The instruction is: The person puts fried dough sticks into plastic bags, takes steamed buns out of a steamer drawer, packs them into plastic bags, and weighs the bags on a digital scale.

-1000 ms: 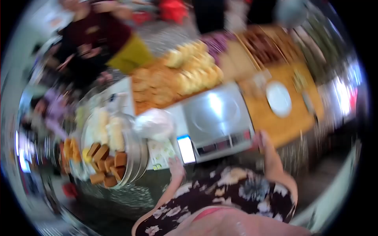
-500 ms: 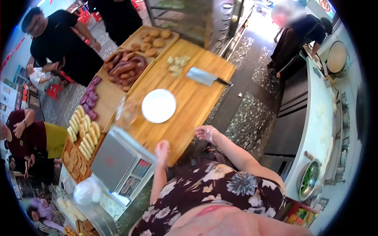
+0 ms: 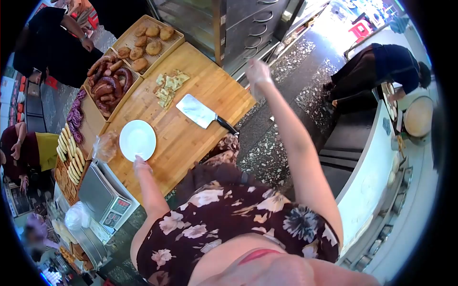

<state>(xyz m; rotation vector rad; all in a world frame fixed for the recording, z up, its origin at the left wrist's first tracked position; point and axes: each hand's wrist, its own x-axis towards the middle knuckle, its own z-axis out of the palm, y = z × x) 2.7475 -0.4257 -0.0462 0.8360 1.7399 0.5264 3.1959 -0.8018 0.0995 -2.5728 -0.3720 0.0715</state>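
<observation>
My left hand is at the lower rim of a round white plate on the wooden board; its fingers look pressed together there. My right hand, in a clear plastic glove, is raised past the board's right corner, near the metal cabinet; how its fingers are set is unclear. A cleaver with a black handle lies on the board. Cut pieces of flatbread lie behind it. A clear bag of food sits left of the plate.
Trays hold sausages and round buns. A scale stands at the board's left. The metal cabinet is behind. One person bends over the right-hand counter; other people stand at the left.
The view has swung toward the board and right-hand counter. My left hand has moved from the scale's edge to the plate. My right hand has reached forward, away from my body.
</observation>
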